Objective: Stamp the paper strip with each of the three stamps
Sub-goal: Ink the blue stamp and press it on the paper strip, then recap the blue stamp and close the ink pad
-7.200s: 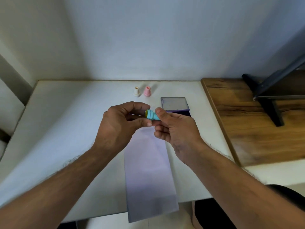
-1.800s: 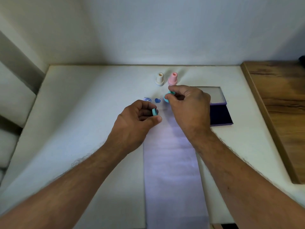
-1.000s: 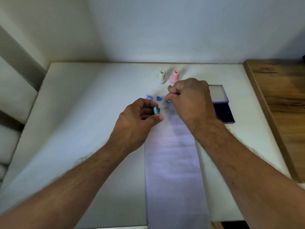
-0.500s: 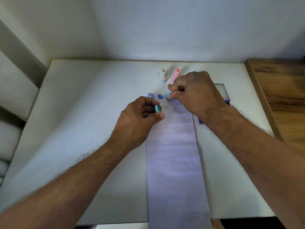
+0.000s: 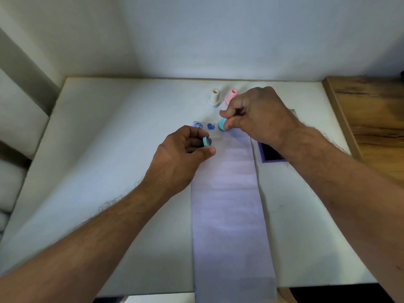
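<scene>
A: What lay under the person's hands, biggest thing first?

B: A white table point(image 5: 122, 162), and on it the long paper strip point(image 5: 229, 206), which ran from just beneath both hands back toward the person and hung over the near edge. It looked thin and limp, likely to slide or lift with a sticky stamp.

A: And beside it?

B: A dark ink pad point(image 5: 270, 154) showed just beyond the right wrist, mostly hidden by it.

A: The hands themselves?

B: The right hand point(image 5: 260, 119) was closed around the teal stamp point(image 5: 223, 126), thumb and fingers pinching its body, its face tipped toward the far end of the strip. The left hand point(image 5: 181, 156) pinched a small teal cap point(image 5: 205, 141) between thumb and fingertips, just left of the strip.

A: Other stamps?

B: A cream stamp point(image 5: 214, 98) and a pink stamp point(image 5: 231, 97) stood upright just beyond the right hand's knuckles. Two blue prints sat left of the teal stamp: a heart mark point(image 5: 210, 127) and a round face mark point(image 5: 197, 125).

A: How would the stamp handle?

B: Light, hard plastic, probably. Gripping low on the body and pressing straight down seemed wise; whether it touched the paper could not be told.
</scene>
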